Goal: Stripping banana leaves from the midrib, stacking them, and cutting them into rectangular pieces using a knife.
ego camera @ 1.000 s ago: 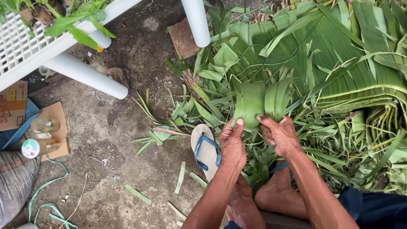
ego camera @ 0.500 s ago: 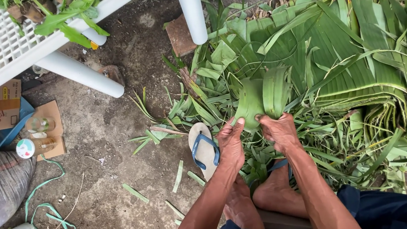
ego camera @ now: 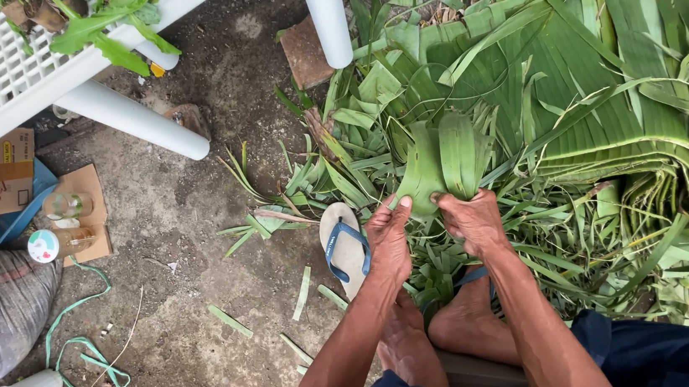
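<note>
Both hands close on one folded strip of green leaf (ego camera: 441, 163): the left hand (ego camera: 388, 238) pinches its lower left edge, the right hand (ego camera: 472, 222) grips the lower right. The strip stands upright just above the bare feet (ego camera: 439, 340), against the heap of cut leaves (ego camera: 595, 85). A blue-strapped sandal (ego camera: 343, 244) lies just left. Farther left, on flattened cardboard (ego camera: 87, 211), stand a glass jar (ego camera: 69, 204) and a capped bottle (ego camera: 53, 244); their contents cannot be told.
</note>
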